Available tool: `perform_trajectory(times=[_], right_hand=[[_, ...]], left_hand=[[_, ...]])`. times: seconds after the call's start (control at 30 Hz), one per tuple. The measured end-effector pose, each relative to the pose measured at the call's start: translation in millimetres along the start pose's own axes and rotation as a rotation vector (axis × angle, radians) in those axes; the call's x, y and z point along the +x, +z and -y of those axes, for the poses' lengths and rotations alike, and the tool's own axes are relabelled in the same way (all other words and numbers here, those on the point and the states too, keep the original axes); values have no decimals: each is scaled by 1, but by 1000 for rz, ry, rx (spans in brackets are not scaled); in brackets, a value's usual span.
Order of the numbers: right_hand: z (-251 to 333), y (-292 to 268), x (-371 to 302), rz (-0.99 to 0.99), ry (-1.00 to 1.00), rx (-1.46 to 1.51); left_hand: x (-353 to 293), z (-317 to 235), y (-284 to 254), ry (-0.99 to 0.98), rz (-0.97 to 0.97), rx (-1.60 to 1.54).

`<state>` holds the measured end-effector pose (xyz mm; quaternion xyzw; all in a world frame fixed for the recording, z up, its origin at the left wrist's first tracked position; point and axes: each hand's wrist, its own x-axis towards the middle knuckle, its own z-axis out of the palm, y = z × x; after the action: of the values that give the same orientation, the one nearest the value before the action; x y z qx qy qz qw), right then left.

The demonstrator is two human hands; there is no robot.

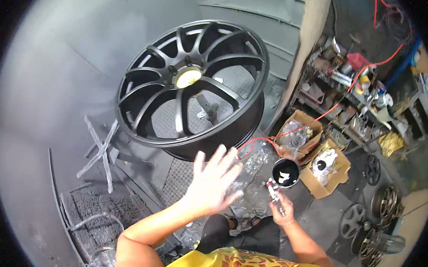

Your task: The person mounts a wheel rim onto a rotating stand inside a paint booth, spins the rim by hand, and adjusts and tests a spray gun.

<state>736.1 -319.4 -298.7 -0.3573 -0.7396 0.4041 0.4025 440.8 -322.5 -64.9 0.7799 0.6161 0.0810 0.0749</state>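
Note:
A large black multi-spoke wheel rim [180, 113] with a yellow centre is held up off the floor, tilted; its support is mostly hidden. My left hand [213, 181] is raised in front of the rim's lower edge, fingers spread, holding nothing. In my right hand [282, 209], lower right of the rim, the fingers are wrapped around a spray gun [274, 193]. An open round cup [297, 174] with dark liquid and a bright reflection sits at the gun's front end. A red hose [258, 139] curves behind the cup; where it joins is hidden.
Cardboard boxes [327, 188] with plastic and crumpled material stand right of the cup. Beyond them is a cluttered shelf [313, 100]. Several wheels [352, 221] lie at lower right. A grey cross-shaped stand [101, 150] and a dark textured mat [90, 205] are at left.

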Motion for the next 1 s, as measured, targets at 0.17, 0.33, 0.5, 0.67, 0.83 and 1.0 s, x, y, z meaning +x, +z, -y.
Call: perform_trajectory(times=[0.17,0.33,0.5,0.67,0.83,1.0], right_hand=[[82,15,-5,272,12,22],[132,70,1,479,-102,163],[154,117,19,713,-207,197],[140,143,40,888,-296,319],[113,163,68,1359,-259,467],[115,143,108,1637,-204,490]], left_hand=[[-77,11,33,-85,-2,-494],[-134,35,34,-189,-139,-788],[-168,51,7,-203,-399,-1002],[-205,46,2,-514,-426,-874],[-220,20,17,-852,-678,-972],[-210,-18,47,-1062,-851,-836]])
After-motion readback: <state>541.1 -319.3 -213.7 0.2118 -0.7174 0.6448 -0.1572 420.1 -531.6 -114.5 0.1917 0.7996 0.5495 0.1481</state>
